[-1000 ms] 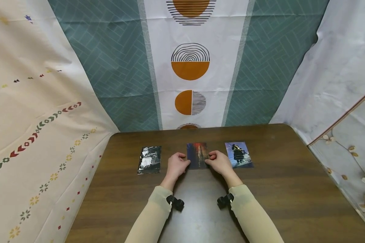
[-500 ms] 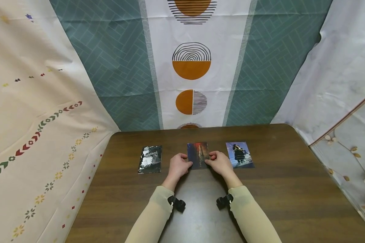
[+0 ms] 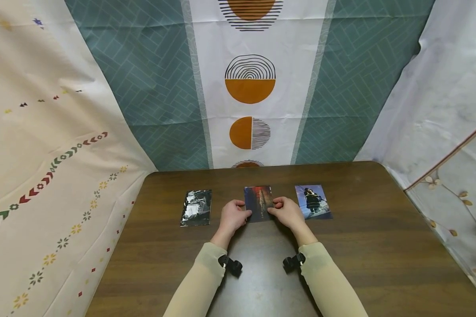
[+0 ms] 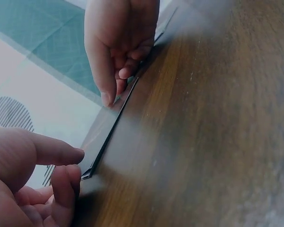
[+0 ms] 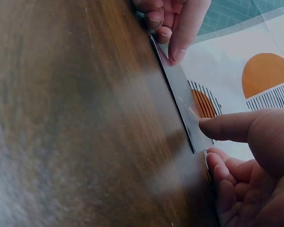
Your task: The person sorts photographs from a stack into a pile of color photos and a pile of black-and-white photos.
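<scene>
Dark wooden table (image 3: 361,246) carries three photos; we pinch the middle photo (image 3: 258,200) between our left hand (image 3: 232,216) and right hand (image 3: 287,212), one at each lower corner, probably to lift it evenly.

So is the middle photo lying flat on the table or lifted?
Flat, or nearly so. The middle photo lies along the table in both wrist views, with the left hand and right hand pinching its side edges.

dark wooden table (image 3: 381,246), patterned fabric backdrops (image 3: 154,88)
</scene>
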The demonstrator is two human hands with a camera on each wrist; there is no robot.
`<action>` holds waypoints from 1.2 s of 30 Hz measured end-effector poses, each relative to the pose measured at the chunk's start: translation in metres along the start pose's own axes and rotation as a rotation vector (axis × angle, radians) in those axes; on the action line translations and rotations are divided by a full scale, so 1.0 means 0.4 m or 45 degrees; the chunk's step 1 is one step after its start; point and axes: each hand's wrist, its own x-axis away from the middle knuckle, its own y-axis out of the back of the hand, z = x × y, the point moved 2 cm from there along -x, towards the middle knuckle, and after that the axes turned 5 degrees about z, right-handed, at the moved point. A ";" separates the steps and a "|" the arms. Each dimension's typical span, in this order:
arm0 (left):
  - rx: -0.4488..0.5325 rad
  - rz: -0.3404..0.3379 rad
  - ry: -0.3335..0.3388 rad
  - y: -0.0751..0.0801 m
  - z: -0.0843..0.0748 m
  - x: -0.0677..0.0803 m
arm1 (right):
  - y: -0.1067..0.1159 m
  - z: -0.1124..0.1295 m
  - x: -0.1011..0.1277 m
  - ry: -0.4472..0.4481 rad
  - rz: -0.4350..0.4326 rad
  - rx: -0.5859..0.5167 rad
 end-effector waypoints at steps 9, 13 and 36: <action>0.034 0.032 0.031 0.004 -0.001 -0.007 | 0.002 0.003 0.002 -0.012 0.004 -0.017; 0.033 0.035 0.038 0.005 0.000 -0.009 | 0.001 0.003 0.000 -0.005 -0.011 -0.012; 0.276 0.051 0.016 0.006 0.021 -0.009 | 0.005 -0.003 0.009 -0.002 -0.005 -0.200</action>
